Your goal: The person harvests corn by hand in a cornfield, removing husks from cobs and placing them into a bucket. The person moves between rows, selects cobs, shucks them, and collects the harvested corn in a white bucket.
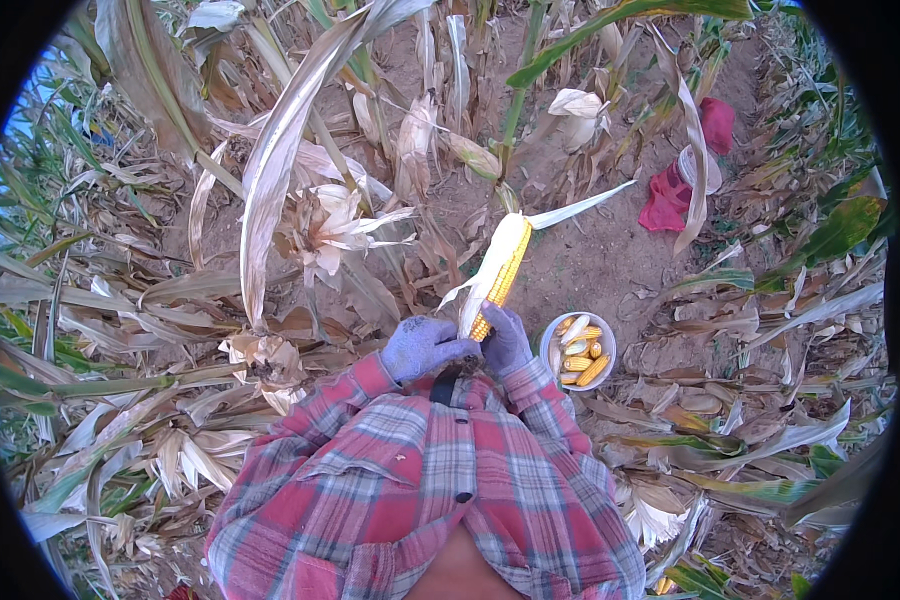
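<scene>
A partly husked ear of yellow corn hangs tip-down from a green stalk in front of me. Pale husk still covers its left side, and one husk strip sticks out to the right near its base. My right hand, in a grey-purple glove, grips the lower end of the ear on its right side. My left hand, gloved alike, is at the ear's tip on the left, thumb reaching across; whether it pinches the husk there is hard to see.
A white bucket with several husked ears stands on the soil just right of my hands. Farther right lie red sacks and another white container. Dry stalks and leaves crowd the left, with emptied husks on a stalk.
</scene>
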A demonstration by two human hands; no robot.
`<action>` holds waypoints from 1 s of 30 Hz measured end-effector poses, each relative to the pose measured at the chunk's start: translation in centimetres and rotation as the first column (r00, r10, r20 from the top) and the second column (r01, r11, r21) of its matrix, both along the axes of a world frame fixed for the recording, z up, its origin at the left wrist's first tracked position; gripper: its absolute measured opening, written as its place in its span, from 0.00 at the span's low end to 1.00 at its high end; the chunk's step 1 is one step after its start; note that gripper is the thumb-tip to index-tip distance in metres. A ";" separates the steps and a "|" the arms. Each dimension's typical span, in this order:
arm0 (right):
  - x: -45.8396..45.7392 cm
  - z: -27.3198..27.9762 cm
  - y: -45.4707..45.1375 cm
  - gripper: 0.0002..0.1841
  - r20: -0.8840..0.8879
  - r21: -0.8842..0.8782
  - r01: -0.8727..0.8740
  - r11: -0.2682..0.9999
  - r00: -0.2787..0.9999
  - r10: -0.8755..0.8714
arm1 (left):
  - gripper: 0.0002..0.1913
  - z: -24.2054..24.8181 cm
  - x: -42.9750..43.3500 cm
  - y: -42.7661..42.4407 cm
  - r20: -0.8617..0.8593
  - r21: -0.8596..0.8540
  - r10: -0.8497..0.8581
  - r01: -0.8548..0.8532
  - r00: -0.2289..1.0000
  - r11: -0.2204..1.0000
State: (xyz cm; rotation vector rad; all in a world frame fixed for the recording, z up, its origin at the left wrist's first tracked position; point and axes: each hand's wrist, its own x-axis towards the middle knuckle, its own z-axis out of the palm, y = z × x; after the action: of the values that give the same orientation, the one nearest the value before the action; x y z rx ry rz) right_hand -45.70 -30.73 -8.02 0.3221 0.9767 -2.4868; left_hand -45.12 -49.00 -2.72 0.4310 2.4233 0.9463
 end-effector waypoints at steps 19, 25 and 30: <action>1.1 -2.1 1.9 0.20 0.092 -0.053 -0.067 0.996 0.993 0.071 | 0.18 1.8 -3.4 -4.2 0.271 0.534 0.451 -0.523 0.850 0.665; 0.4 -1.8 1.1 0.17 -0.087 0.327 0.050 0.944 0.996 -0.023 | 0.16 -1.6 1.0 0.4 -0.328 0.010 -0.070 0.077 0.942 0.997; 0.6 -0.7 1.5 0.17 -0.194 0.431 0.058 0.900 0.981 0.030 | 0.16 -1.2 -0.2 -0.3 -0.240 0.005 -0.187 0.194 0.953 0.981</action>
State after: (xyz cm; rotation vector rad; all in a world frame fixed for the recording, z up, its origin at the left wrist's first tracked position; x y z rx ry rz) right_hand -45.09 -29.25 -8.71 0.2206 1.6241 -2.3213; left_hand -45.37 -49.28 -3.88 0.8164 2.5243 0.8880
